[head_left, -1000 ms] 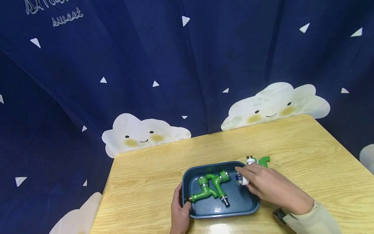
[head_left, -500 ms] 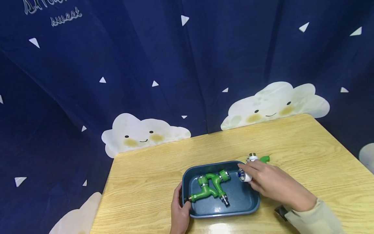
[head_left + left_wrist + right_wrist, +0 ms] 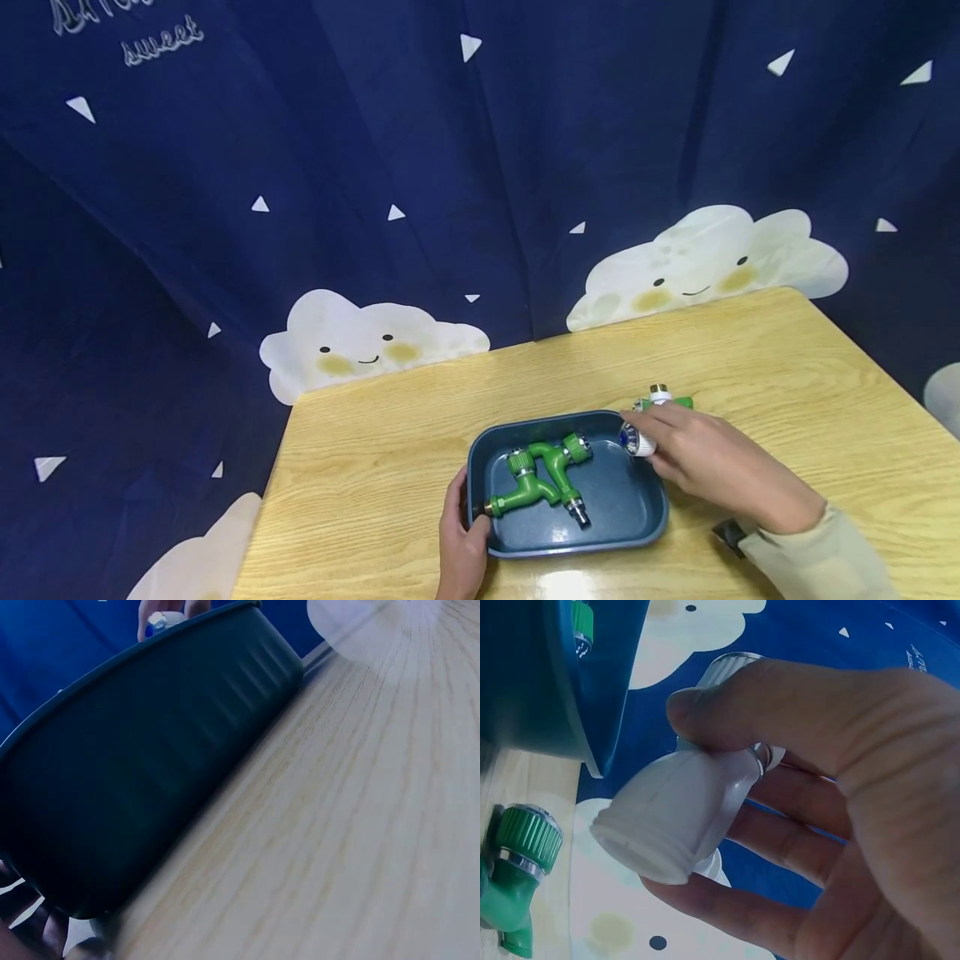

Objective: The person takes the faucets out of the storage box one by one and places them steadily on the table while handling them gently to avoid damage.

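My right hand [image 3: 705,462] holds a white tap [image 3: 642,442] with a ribbed white knob, blue-marked at its end, above the right rear rim of a dark blue tray [image 3: 618,508]. In the right wrist view the thumb and fingers wrap the white tap [image 3: 667,810], its wide mouth toward the camera. The left hand [image 3: 463,542] grips the tray's left end, thumb near the rim and fingers along the outside wall. Two green taps, one at left [image 3: 523,493] and another beside it [image 3: 561,471], lie inside the tray. A further green tap [image 3: 525,844] lies on the table, mostly hidden by my right hand in the head view.
The tray stands on a wooden table [image 3: 375,467]. A navy curtain [image 3: 420,167] with white clouds and triangles hangs behind the table's far edge. Table surface shows left of the tray and behind it.
My right hand has shifted slightly right and away from me with the white tap, from over the tray's inside toward its rear right rim. The left hand and tray stay put.
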`<state>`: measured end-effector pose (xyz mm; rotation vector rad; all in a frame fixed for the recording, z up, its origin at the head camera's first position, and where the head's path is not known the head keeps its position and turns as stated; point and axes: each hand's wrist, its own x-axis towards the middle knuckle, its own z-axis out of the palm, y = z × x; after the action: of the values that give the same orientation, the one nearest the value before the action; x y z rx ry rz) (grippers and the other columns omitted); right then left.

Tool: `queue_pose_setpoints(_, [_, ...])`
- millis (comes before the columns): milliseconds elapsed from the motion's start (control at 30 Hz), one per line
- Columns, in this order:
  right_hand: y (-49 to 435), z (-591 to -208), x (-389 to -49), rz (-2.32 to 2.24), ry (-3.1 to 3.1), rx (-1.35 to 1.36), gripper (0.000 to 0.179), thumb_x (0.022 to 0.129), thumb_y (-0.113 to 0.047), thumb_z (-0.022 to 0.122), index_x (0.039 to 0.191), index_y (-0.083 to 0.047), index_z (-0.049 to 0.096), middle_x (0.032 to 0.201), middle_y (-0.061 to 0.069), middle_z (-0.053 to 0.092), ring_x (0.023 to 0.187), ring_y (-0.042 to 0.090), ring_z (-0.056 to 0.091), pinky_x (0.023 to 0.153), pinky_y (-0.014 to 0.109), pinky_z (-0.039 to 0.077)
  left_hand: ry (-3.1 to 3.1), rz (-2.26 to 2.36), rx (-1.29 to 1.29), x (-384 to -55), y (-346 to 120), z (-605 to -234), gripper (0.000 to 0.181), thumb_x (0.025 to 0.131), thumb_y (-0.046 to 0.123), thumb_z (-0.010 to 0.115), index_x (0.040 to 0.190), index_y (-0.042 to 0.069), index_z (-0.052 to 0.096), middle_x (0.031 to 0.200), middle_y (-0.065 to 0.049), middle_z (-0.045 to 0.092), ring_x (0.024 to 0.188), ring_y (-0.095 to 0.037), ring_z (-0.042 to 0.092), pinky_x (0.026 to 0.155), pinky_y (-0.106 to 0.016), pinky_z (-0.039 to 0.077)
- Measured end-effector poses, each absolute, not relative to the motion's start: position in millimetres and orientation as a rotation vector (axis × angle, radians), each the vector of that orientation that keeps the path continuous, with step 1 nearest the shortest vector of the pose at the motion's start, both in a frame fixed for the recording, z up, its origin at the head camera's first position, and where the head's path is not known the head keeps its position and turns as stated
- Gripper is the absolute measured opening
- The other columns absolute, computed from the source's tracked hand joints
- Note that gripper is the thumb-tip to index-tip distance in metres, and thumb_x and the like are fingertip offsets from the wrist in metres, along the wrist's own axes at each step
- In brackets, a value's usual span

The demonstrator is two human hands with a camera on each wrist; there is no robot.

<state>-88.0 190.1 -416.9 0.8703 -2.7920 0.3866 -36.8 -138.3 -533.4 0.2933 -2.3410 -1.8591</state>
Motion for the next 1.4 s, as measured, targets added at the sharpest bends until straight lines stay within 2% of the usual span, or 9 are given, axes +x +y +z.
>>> queue_pose_setpoints(333, [197.3, -417.3, -92.8, 0.381, -2.762, 0.875, 0.053, 0.083, -0.015, 0.081, 0.134, -0.008, 0.067, 0.111, 0.002, 0.073, 0.095, 0.013, 0.068, 0.075, 0.035, 0.060, -2.360, -1.865, 0.317, -37.6, -138.2, -533.3, 0.076, 0.076, -0.005, 0.052, 0.150, 0.010, 0.049, 0.156, -0.011, 0.052, 0.149, -0.030, 0.044, 0.108, -0.008, 0.031])
queue_pose_setpoints(667, [203.9, -416.2, -95.6, 0.400, -2.787, 0.847, 0.054, 0.083, -0.014, 0.081, 0.134, -0.009, 0.067, 0.115, 0.004, 0.073, 0.098, 0.017, 0.068, 0.078, 0.039, 0.060, -2.343, -1.841, 0.310, -35.9, -137.0, -533.8, 0.076, 0.075, -0.007, 0.051, 0.149, 0.009, 0.050, 0.153, -0.011, 0.055, 0.143, -0.026, 0.047, 0.108, -0.007, 0.033])
queue_pose_setpoints(833, [206.4, -414.7, -95.8, 0.396, -2.777, 0.832, 0.055, 0.082, -0.014, 0.082, 0.134, -0.009, 0.067, 0.112, 0.003, 0.073, 0.094, 0.014, 0.066, 0.075, 0.037, 0.059, -2.343, -1.845, 0.314, -36.5, -136.8, -533.3, 0.076, 0.075, -0.006, 0.051, 0.149, 0.009, 0.050, 0.153, -0.011, 0.055, 0.144, -0.027, 0.046, 0.108, -0.007, 0.032])
queue_pose_setpoints(967, [208.5, -413.9, -96.7, 0.408, -2.780, 0.822, 0.055, 0.081, -0.013, 0.082, 0.134, -0.008, 0.067, 0.114, 0.005, 0.073, 0.096, 0.017, 0.067, 0.076, 0.040, 0.060, -2.343, -1.855, 0.316, -37.0, -136.9, -533.1, 0.076, 0.075, -0.006, 0.052, 0.149, 0.010, 0.050, 0.154, -0.011, 0.055, 0.144, -0.028, 0.046, 0.108, -0.007, 0.032])
queue_pose_setpoints(1267, [212.4, -414.3, -97.3, 0.402, -2.761, 0.815, 0.055, 0.080, -0.011, 0.083, 0.132, -0.006, 0.068, 0.113, 0.008, 0.073, 0.097, 0.019, 0.068, 0.077, 0.040, 0.060, -2.339, -1.851, 0.312, -36.5, -137.7, -534.8, 0.076, 0.075, -0.006, 0.051, 0.149, 0.009, 0.050, 0.152, -0.011, 0.056, 0.137, -0.016, 0.050, 0.107, -0.008, 0.034])
queue_pose_setpoints(1400, [214.2, -414.1, -97.4, 0.399, -2.759, 0.803, 0.055, 0.079, -0.011, 0.083, 0.131, -0.005, 0.068, 0.112, 0.008, 0.073, 0.095, 0.018, 0.067, 0.076, 0.040, 0.059, -2.343, -1.840, 0.314, -36.7, -137.6, -534.7, 0.075, 0.075, -0.006, 0.051, 0.149, 0.009, 0.050, 0.152, -0.011, 0.056, 0.137, -0.017, 0.050, 0.107, -0.008, 0.034])
